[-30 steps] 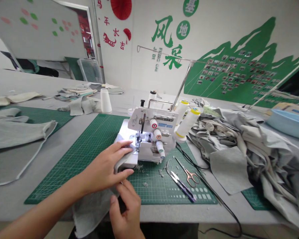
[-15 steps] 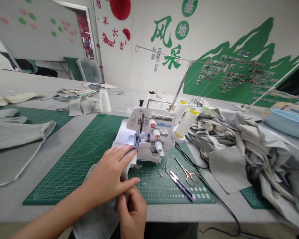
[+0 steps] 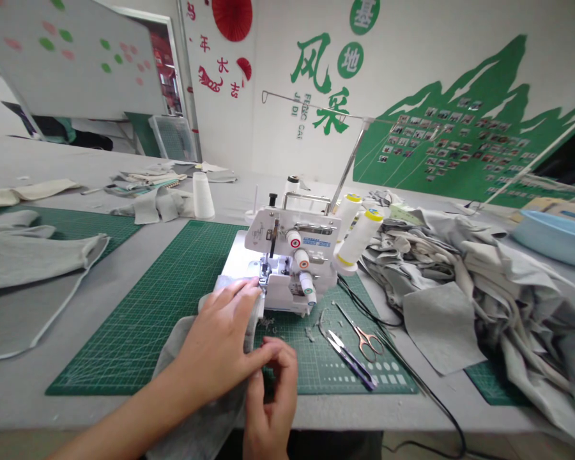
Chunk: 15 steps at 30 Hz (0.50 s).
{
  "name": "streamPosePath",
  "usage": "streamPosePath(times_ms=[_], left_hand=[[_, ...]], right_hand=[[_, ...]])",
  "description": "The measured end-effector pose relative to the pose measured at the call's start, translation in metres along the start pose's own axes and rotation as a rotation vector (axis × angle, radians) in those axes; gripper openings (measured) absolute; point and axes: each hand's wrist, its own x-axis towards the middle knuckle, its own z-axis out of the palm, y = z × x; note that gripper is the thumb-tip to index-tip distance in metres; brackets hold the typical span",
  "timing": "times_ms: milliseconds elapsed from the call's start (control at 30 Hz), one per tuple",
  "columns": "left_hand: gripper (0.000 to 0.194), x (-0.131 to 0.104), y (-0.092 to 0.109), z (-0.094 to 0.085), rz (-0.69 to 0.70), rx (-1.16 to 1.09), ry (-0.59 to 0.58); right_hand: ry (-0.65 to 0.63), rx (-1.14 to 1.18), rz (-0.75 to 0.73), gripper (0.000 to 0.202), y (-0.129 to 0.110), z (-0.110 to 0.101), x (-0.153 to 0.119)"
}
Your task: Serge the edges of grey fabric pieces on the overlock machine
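Observation:
A white overlock sewing machine (image 3: 292,255) stands on a green cutting mat (image 3: 138,319), its needle area lit. Grey fabric (image 3: 206,418) runs from the machine's bed down over the table's front edge. My left hand (image 3: 225,326) lies palm down on the fabric, fingers stretched toward the presser foot and thumb pointing right. Just below and right of it is my right hand (image 3: 271,396), its fingers curled at the fabric's edge near my left thumb. What its fingertips pinch, if anything, is too small to make out.
Orange-handled scissors (image 3: 367,342) and purple-handled snips (image 3: 354,364) lie right of the machine, beside black cables (image 3: 426,383). Grey fabric pieces (image 3: 460,294) are heaped at the right, near a blue basin (image 3: 556,233). More grey cloth (image 3: 38,268) lies at the left. A white thread cone (image 3: 202,198) stands behind.
My right hand has shifted slightly right and up, apart from the fabric under my left palm. My left hand has moved a little, and more grey fabric shows on the machine's bed.

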Motion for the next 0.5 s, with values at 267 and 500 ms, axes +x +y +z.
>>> streamPosePath(times_ms=[267, 500], left_hand=[[0.084, -0.004, -0.005, 0.003, -0.033, -0.162, 0.046], [0.081, 0.017, -0.025, -0.011, -0.211, -0.414, 0.109]], right_hand=[[-0.343, -0.318, -0.367, 0.055, -0.010, -0.010, 0.061], [-0.351, -0.310, -0.324, 0.042, -0.005, -0.001, 0.062]])
